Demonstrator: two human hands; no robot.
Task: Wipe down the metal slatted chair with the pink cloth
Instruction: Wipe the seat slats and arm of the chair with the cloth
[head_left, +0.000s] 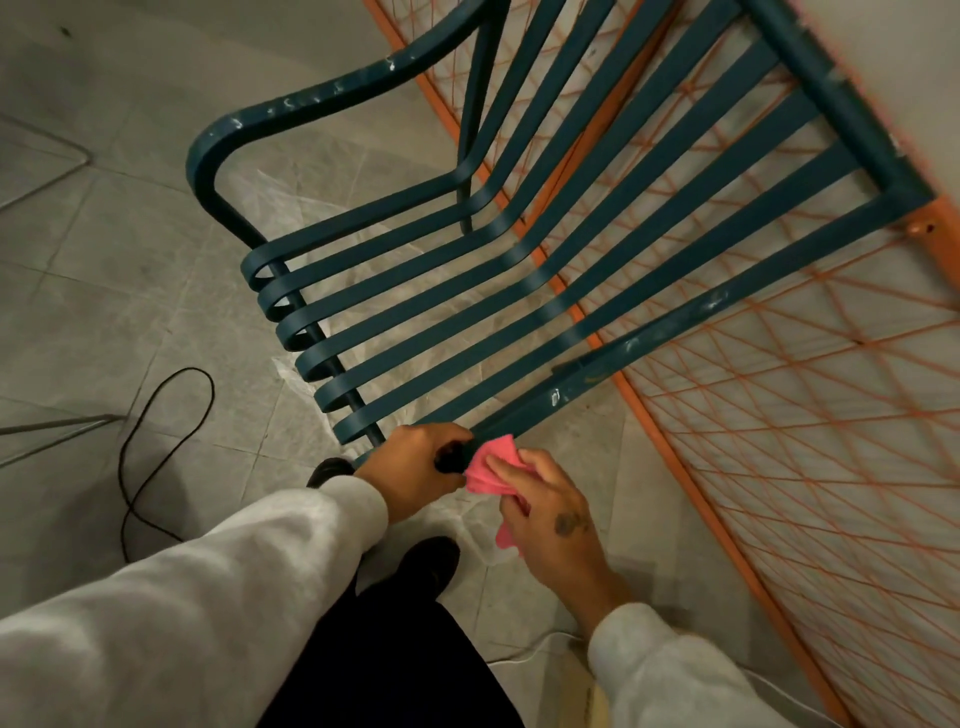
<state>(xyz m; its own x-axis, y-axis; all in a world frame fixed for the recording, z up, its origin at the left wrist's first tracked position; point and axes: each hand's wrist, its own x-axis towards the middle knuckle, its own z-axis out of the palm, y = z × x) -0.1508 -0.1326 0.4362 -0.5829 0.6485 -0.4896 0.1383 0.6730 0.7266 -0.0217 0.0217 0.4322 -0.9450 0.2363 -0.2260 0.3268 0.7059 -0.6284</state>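
Teal chair slats run far-right; left hand grips it, right hand pinches pink cloth.

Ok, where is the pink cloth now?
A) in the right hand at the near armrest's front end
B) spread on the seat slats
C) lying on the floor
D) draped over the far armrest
A: the right hand holds the pink cloth against the near armrest, beside the left hand gripping that armrest.
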